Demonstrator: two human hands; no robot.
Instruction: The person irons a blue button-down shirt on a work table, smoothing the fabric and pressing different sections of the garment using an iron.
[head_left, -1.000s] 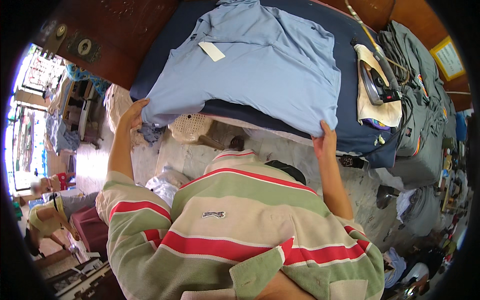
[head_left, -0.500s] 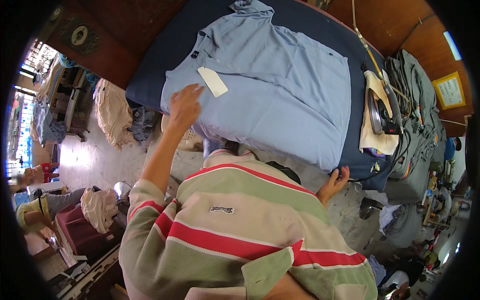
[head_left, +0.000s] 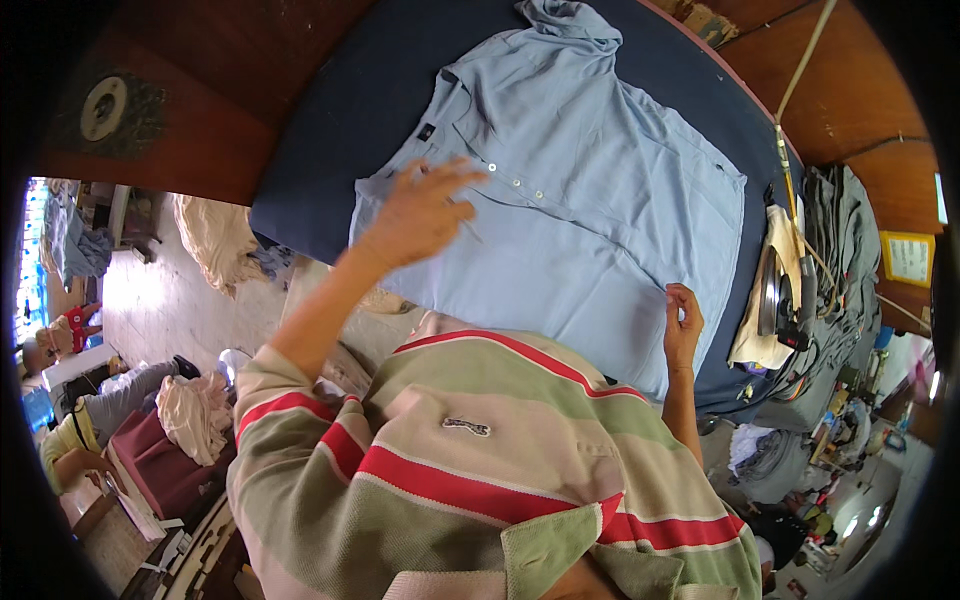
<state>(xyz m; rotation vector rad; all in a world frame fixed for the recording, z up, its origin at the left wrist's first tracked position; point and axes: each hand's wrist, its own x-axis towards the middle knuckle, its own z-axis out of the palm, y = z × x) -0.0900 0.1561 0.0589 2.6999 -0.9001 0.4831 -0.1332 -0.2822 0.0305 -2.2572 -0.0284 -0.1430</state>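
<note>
A light blue short-sleeved shirt (head_left: pixel 520 250) lies spread on a dark navy padded table (head_left: pixel 335 110), with white buttons showing along its front. Over the shirt's left part is my left hand (head_left: pixel 420 215), smeared by motion, its fingers partly apart. A thin pale edge shows below its fingertips; whether the hand grips it cannot be made out. My right hand (head_left: pixel 683 325) is at the shirt's lower right, thumb and fingers closed in a pinch at the end of the front edge. Near the collar a small dark label (head_left: pixel 427 131) is visible.
An iron (head_left: pixel 775 295) stands on a cream cloth (head_left: pixel 755 340) at the table's right, its cord rising above. Dark garments (head_left: pixel 840 230) are piled beyond it. A wooden panel (head_left: pixel 190 90) borders the left. Pale fabric (head_left: pixel 212 235) hangs left of the table; other people are at far left.
My left hand has moved right and over the shirt, and the white tag lying there no longer shows. My right hand has risen from beside the table to the shirt. My view has shifted.
</note>
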